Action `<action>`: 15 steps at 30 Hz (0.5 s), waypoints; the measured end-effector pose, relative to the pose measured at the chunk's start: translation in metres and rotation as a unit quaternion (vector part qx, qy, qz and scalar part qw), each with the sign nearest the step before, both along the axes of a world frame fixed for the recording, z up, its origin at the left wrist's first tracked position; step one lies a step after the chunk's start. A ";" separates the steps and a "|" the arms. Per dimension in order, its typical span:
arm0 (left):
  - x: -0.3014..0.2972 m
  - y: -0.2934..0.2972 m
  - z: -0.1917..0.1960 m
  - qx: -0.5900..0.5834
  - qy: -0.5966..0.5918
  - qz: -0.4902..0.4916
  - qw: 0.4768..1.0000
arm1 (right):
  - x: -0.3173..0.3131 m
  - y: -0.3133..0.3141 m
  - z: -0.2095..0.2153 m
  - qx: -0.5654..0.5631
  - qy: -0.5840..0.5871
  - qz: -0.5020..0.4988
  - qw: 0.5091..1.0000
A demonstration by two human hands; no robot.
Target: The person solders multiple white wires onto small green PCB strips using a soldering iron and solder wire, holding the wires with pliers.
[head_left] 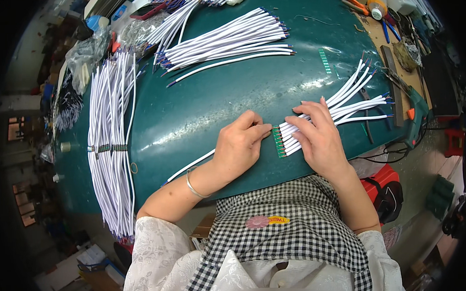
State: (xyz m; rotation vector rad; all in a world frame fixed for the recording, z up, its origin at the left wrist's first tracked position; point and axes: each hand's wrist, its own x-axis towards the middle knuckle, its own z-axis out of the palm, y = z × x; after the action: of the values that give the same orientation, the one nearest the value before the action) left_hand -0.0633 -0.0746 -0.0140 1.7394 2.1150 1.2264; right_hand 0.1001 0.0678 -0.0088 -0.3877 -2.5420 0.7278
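My right hand (318, 135) lies flat on a fan of white cables (355, 101), pressing them against the green table (219, 104). Their near ends line up along a narrow green strip (279, 143). My left hand (241, 143) has its fingers curled, the fingertips touching the cable ends at the strip's upper end. One loose white cable (190, 167) runs out from under my left wrist, which wears a thin bangle.
A large bundle of white cables (110, 141) lies along the left side, another pile (226, 40) at the back. Pliers, cutters and a glue bottle (376, 7) sit at the back right. A red bag (385, 189) stands below the table edge.
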 end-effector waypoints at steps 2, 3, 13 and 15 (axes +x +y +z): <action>0.000 -0.002 -0.001 -0.010 -0.017 0.001 1.000 | 0.000 0.000 -0.002 -0.004 0.012 0.004 1.000; -0.001 -0.002 -0.001 -0.019 -0.033 0.003 0.999 | 0.000 0.000 -0.002 -0.004 0.012 0.003 1.000; -0.004 -0.001 0.000 -0.016 -0.069 -0.001 0.998 | 0.001 0.002 -0.002 -0.015 0.014 0.008 1.000; -0.005 -0.001 0.001 -0.018 -0.076 -0.004 0.997 | 0.000 0.002 -0.002 -0.006 0.021 0.010 1.000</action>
State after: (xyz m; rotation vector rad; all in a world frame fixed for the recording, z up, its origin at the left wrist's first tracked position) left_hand -0.0682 -0.0754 -0.0133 1.5839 2.0292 1.2660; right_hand 0.1002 0.0701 -0.0110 -0.3473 -2.5068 0.7508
